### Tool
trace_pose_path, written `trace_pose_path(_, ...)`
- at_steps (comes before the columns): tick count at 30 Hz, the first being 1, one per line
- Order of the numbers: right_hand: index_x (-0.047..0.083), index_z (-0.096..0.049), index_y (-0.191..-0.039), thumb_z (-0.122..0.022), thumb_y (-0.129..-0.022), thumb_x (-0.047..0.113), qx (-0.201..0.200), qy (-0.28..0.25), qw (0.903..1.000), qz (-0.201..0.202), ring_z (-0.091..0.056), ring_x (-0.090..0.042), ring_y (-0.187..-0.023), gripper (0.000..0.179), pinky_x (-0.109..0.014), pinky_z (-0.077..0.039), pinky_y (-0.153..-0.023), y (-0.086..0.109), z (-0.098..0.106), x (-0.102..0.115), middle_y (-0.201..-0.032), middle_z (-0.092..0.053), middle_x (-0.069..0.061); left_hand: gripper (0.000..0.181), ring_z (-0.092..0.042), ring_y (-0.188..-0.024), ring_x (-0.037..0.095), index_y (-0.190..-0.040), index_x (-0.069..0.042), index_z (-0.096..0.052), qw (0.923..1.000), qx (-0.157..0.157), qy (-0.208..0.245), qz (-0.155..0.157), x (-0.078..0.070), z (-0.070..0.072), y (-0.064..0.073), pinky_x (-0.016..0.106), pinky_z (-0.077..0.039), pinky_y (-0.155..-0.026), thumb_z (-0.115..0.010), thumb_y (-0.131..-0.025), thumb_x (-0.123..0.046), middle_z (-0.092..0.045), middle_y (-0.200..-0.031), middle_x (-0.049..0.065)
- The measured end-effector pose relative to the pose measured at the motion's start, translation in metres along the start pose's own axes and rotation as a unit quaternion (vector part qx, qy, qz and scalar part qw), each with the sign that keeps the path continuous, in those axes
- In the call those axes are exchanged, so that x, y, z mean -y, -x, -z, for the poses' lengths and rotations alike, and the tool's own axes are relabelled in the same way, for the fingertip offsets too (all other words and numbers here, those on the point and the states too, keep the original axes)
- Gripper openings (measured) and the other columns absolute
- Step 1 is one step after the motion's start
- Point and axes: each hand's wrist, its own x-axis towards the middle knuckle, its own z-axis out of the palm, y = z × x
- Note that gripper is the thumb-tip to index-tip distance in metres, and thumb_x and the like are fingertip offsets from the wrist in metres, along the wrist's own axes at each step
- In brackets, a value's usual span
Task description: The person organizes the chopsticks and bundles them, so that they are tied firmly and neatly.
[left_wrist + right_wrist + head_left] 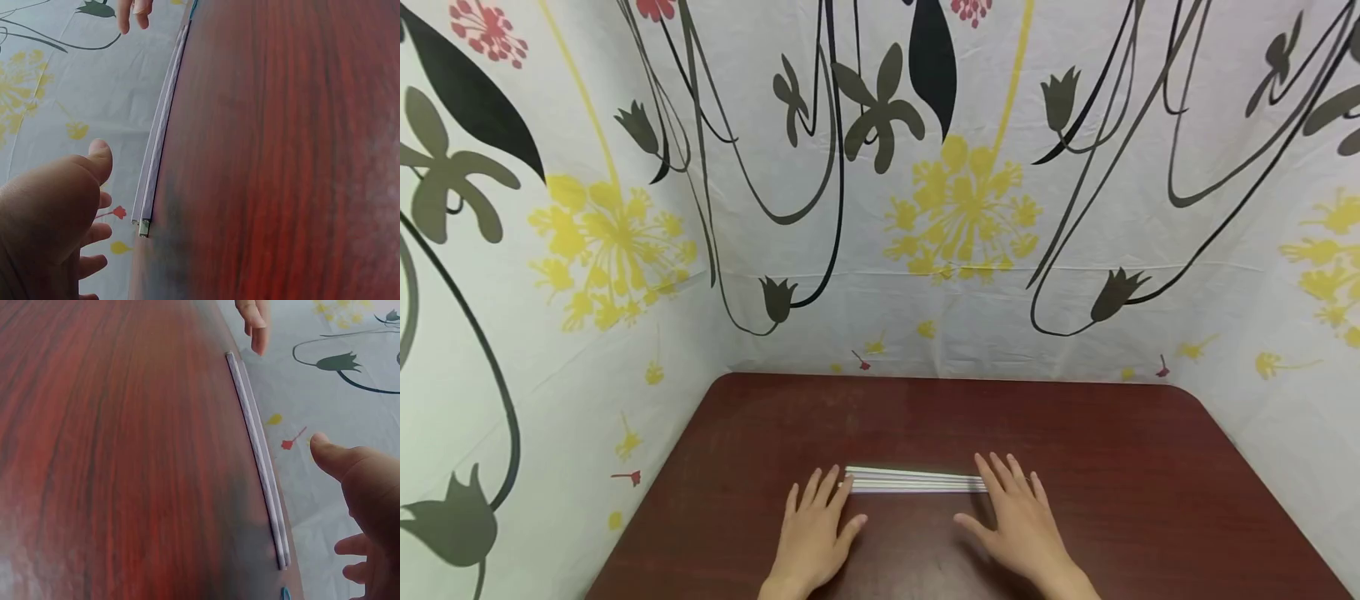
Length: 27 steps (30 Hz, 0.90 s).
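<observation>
A bundle of several long, thin white strips [917, 481] lies side by side across the dark red table; what they are made of I cannot tell. My left hand [812, 533], fingers straight and thumb spread, hovers by their left end. On the other side my right hand [1021, 521] is spread the same way and covers their right end in the head view. Both wrist views show a gap between the hands and the strips [159, 134]. Beyond the right end of the strips [259, 459] is a small teal thing [285, 593], mostly cut off by the frame.
The glossy wood-grain table [1097, 450] has rounded far corners. A white cloth [880, 242] printed with yellow, grey and red flowers hangs behind the table and along its left and right sides.
</observation>
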Motion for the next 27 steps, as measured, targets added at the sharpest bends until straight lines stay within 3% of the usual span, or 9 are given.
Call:
trace_pose_path(19,0.01,-0.047,-0.151,-0.075,-0.084,0.053,0.034,-0.014,0.9989,0.028,-0.039,-0.044,-0.142,0.085,-0.068,-0.029,-0.109,-0.013,-0.02,0.002,-0.148,-0.052,-0.017,0.053,-0.034,-0.146,0.041,-0.146,-0.015,-0.055,0.9996,0.018,0.001,-0.024,-0.003,-0.008,-0.014,0.066,-0.026,-0.112,-0.057,-0.1,-0.042,-0.042,-0.156,0.015)
trace_pose_path(27,0.01,-0.049,-0.15,-0.076,-0.085,0.048,0.026,-0.019,0.9989,0.035,-0.04,-0.044,-0.141,0.08,-0.067,-0.029,-0.109,-0.018,-0.026,0.005,-0.147,-0.052,-0.019,0.055,-0.031,-0.147,0.04,-0.148,-0.015,-0.052,0.9995,0.01,0.003,-0.03,-0.004,-0.018,-0.024,0.065,-0.025,-0.113,-0.057,-0.1,-0.041,-0.04,-0.157,0.016)
